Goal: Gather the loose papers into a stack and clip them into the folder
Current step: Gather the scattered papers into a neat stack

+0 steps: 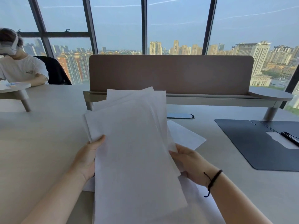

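Observation:
A loose bundle of white papers (132,143) is lifted off the desk in front of me, its sheets fanned and uneven at the top. My left hand (88,156) grips its left edge, thumb on the front. My right hand (188,164) holds the right edge, a dark cord bracelet on the wrist. Another white sheet (186,135) lies flat on the desk behind the bundle, and more paper (202,201) lies under my right forearm. The dark folder (252,143) lies open at the right, with a metal clip (289,138) and a white label inside.
A brown divider panel (169,73) on a raised shelf (210,98) stands across the back of the beige desk (40,143). A cable slot (180,116) sits below it. Another person (21,68) with a headset sits at the far left, beside a dark chair.

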Tool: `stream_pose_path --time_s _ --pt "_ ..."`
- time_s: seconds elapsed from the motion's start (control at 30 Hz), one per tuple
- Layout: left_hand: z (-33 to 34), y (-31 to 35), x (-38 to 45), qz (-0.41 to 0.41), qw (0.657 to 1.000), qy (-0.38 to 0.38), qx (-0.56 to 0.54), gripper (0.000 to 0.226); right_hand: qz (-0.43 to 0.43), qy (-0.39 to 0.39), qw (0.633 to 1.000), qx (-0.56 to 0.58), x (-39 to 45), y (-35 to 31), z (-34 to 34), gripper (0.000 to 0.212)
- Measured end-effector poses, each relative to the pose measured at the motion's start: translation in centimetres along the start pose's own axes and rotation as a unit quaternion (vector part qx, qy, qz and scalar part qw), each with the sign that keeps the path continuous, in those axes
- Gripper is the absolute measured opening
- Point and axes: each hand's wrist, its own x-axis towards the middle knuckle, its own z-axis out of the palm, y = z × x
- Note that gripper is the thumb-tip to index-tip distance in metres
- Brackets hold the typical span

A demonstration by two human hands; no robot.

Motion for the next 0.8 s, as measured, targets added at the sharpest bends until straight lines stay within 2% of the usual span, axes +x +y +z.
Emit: stream_pose_path --time_s 0.13,0.27,0.33,0.4,0.5,0.53,0.57,0.7,0.8 --pt "0.0 -0.2 0.2 0.003 1.0 0.013 0.002 0.028 0.04 -0.06 0.997 -0.008 -0.5 -0.1 0.7 0.032" --pt "0.6 -0.1 -0.5 0.024 0.999 -0.01 0.025 0.026 0.011 -0.023 0.997 0.076 -0.2 -1.3 -0.7 0.062" --pt "1.0 -0.2 -0.8 0.034 0.998 -0.024 0.045 0.036 -0.007 -0.013 0.998 0.064 -0.2 -1.0 -0.6 0.056" --pt "1.5 -0.6 -1.2 0.038 0.996 -0.039 0.074 0.046 -0.028 0.008 0.999 0.028 0.0 0.0 0.7 0.038" --pt "1.9 -1.0 -1.9 0.029 0.991 -0.055 0.116 0.08 -0.037 0.065 0.996 -0.042 0.9 1.5 2.3 0.025" --pt "1.9 -1.0 -2.0 0.019 0.991 -0.058 0.12 0.084 -0.037 0.082 0.994 -0.058 1.0 1.6 2.6 0.024" --pt "2.0 -0.9 -2.0 0.01 0.991 -0.061 0.118 0.081 -0.037 0.096 0.993 -0.065 1.1 1.4 2.6 0.022" --pt "2.2 -0.5 -1.7 -0.02 0.996 -0.063 0.055 0.038 -0.052 0.145 0.988 -0.024 0.7 0.4 0.6 0.015" --pt "2.1 -0.7 -1.4 -0.05 0.994 -0.062 0.069 0.035 -0.04 0.18 0.979 0.083 0.4 0.2 -1.1 0.017"
